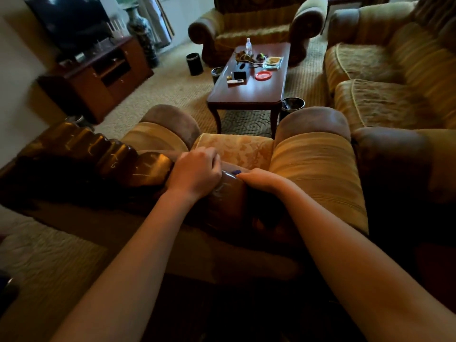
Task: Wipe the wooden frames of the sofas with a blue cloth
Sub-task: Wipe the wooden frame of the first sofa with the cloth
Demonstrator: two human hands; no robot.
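TV stand: dark reddish wooden cabinet (98,75) in the upper left of the frame, with a black flat screen (71,21) above it.
Wooden frame: glossy dark brown carved wooden top rail of the near sofa (98,156), running from the left edge to the centre of the frame, scalloped and shiny.
Left hand: the left hand (195,172) sits at centre frame on the rail's right end, knuckles up, fingers curled downward over the wood; what the grip has hold of cannot be told, as the fingertips are hidden.
Blue cloth: only a small scrap of blue cloth (236,172) shows, at centre frame between the two hands, lying on the rail.
Right hand: the right hand (259,180) lies just right of the scrap, side-on, its grip closed down on the cloth with the fingers tucked out of sight.
Armchair: gold striped upholstered armchair (315,166) with brown padded arms, under the hands at centre.
Worktop: long polished dark wood worktop (249,95) above centre, carrying a clear bottle (248,45) and a red dish (263,75).
Sofa: gold patterned sofa (385,77) along the right edge.
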